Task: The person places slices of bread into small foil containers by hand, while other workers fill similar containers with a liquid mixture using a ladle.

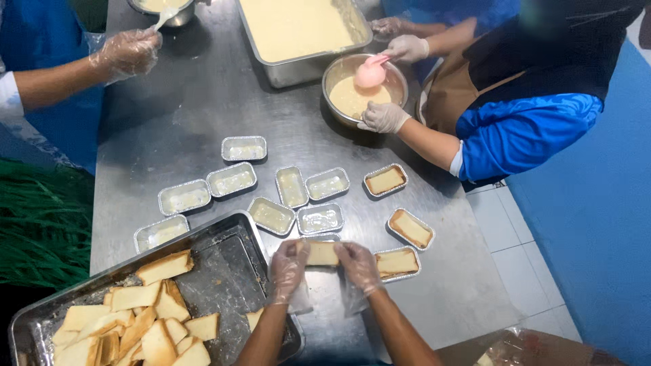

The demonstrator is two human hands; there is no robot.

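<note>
Right at the bottom, both hands are in thin clear gloves: the left hand (288, 266) and the right hand (358, 264) are each curled around an end of one bread slice (321, 253), pinching it between them over a small foil tin that's mostly hidden underneath. Just left of that sits a big metal tray (224, 271) holding a heap of cut bread slices (135, 322) and plenty of crumbs, with one slice lying near its right edge. The surface (196, 102) is a long stainless steel one, dull grey and a bit smeared. To the right of the hands, three foil tins with bread (400, 230) already have slices in them, and further up there's a loose scatter of foil tins with a pale layer (271, 193) at the bottom. Past those, a person in blue sleeves and a brown apron steadies a metal bowl (363, 85) of pale batter and holds a pink scoop (369, 73) in it. Next to it is a deep steel pan (302, 30) full of the same batter. Far left, another gloved hand (129, 51) holds a spoon over a second bowl. The floor on the right is white tile beside something blue; greenery is on the left.
</note>
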